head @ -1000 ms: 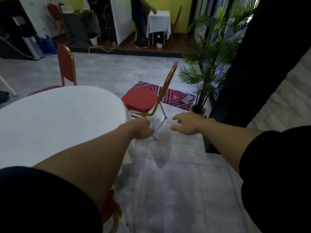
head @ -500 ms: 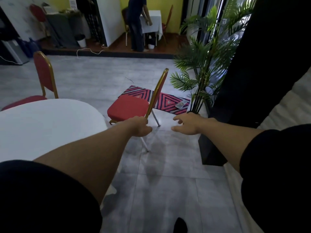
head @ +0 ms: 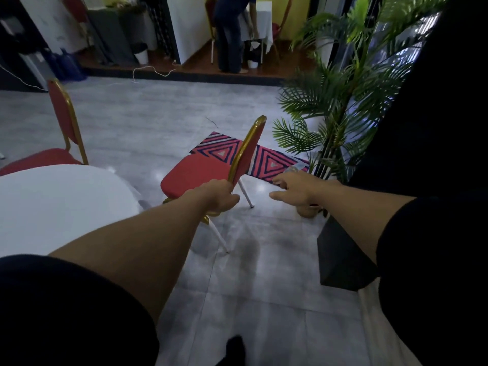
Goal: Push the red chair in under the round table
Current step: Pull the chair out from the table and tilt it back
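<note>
The red chair (head: 195,175) with a gold frame stands on the grey floor right of the round table (head: 52,204), which is covered in white cloth. Its seat faces the table and its backrest rises toward the upper right. My left hand (head: 220,198) is closed around the lower gold edge of the backrest. My right hand (head: 295,190) hovers to the right of the chair, fingers spread, touching nothing. The chair's near white legs show below my left hand.
A second red chair (head: 63,120) stands at the table's far side. A patterned mat (head: 269,162) lies behind the chair, a potted palm (head: 332,107) and a dark pillar (head: 422,128) stand at right. A person (head: 229,33) stands by a small table in the back.
The view has shifted right and closer, so the table sits further left. My left hand has moved up the backrest edge; my right hand stays spread beside the chair.
</note>
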